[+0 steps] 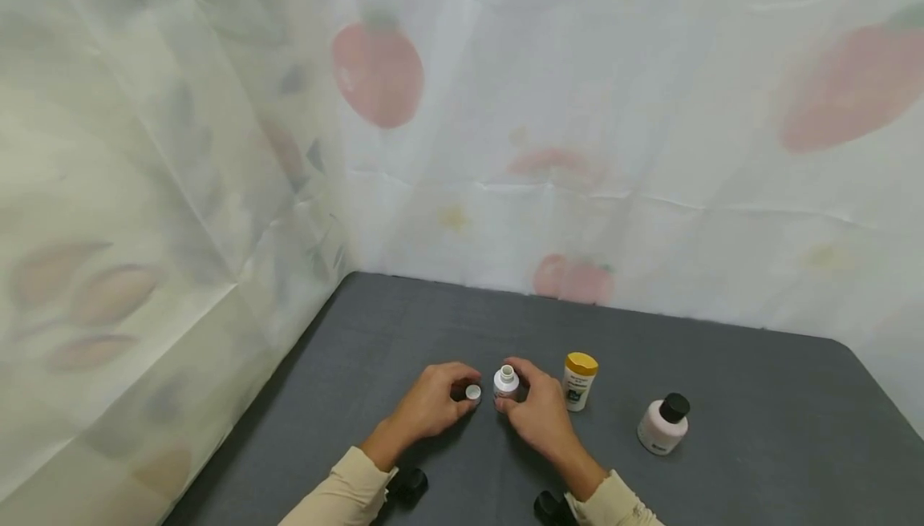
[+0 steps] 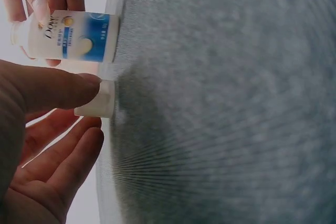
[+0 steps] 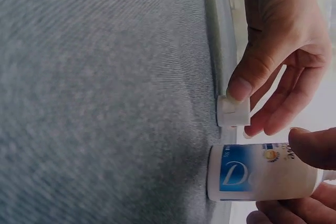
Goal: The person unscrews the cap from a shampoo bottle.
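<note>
Beige, creased fabric sleeves (image 1: pixel 346 490) come in lowest, ending at the wrists above a dark grey bench (image 1: pixel 758 414) with a matte, fine-ribbed surface. "Dove" reads in dark letters on a white cylindrical bottle (image 2: pixel 73 36) with a blue lower band; only the right wrist view shows the large white script "D" across that blue. From the head view its lettering is too small to read, but its bare round neck shows. It stands upright on the bench, the right hand (image 1: pixel 543 414) holding it between thumb and fingers. Just beside it, the left hand (image 1: pixel 433 399) has a narrow grip, pinching a short, smooth white cap (image 3: pixel 234 111) at the bench surface. Near the right hand stands a white bottle with a yellow lid (image 1: pixel 579 390); farther right, a pale pink bottle with a black cap (image 1: pixel 660 430).
</note>
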`<state>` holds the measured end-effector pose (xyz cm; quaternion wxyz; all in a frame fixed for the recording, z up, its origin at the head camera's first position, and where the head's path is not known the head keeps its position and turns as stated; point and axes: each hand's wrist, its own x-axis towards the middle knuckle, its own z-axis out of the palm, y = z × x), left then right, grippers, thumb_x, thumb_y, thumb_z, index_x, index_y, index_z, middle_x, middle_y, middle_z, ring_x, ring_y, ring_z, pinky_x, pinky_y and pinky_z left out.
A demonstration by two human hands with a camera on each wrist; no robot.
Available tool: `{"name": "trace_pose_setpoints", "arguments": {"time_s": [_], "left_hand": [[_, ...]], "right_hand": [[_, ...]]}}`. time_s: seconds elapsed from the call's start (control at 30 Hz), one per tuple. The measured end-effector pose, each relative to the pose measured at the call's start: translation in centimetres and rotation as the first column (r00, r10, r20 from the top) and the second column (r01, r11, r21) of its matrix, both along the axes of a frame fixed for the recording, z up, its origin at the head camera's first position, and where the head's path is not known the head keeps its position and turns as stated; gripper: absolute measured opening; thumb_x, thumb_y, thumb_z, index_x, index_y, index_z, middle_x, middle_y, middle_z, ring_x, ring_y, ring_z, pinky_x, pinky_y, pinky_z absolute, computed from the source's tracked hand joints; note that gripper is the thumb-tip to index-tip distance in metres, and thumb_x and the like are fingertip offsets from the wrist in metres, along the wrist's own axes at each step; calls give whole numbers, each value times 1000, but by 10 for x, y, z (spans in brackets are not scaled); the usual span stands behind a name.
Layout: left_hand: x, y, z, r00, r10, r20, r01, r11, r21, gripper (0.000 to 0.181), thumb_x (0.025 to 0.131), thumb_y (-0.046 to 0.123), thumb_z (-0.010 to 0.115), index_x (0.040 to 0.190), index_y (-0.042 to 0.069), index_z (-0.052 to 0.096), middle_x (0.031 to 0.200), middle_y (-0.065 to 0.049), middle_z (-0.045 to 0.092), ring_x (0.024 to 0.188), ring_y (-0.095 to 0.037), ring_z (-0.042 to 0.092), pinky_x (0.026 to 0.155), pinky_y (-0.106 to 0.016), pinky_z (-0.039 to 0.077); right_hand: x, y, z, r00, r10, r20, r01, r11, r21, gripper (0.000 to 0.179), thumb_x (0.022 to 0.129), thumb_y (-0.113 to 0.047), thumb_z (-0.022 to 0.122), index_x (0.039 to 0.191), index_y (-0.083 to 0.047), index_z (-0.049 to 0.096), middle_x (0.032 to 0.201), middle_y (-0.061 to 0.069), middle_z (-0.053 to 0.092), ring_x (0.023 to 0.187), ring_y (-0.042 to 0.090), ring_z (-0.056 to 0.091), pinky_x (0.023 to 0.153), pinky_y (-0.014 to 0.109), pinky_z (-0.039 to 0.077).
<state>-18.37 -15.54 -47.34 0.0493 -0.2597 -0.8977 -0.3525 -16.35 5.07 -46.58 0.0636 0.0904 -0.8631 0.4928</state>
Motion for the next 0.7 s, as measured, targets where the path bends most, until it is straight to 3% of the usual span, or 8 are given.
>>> {"name": "trace_pose_setpoints", "arguments": {"time_s": [0.47,0.7], "left_hand": [[23,13,27,991,33,-127,-23,996,81,42,86,11,86,126,9,73,127,-3,73,117,-20,71,96,-41,62],[34,24,37,977,1,-215,31,989,147,40,85,10,87,123,8,74,124,-4,74,112,-21,73,92,-41,62]], "right_hand": [[18,8,20,999,23,-30,-25,997,-71,55,81,3,84,132,-6,67,136,16,70,130,42,65,108,57,53],[32,18,30,998,-3,-56,-1,998,-63,55,82,2,84,134,-9,67,136,13,70,131,39,65,108,54,54]]}}
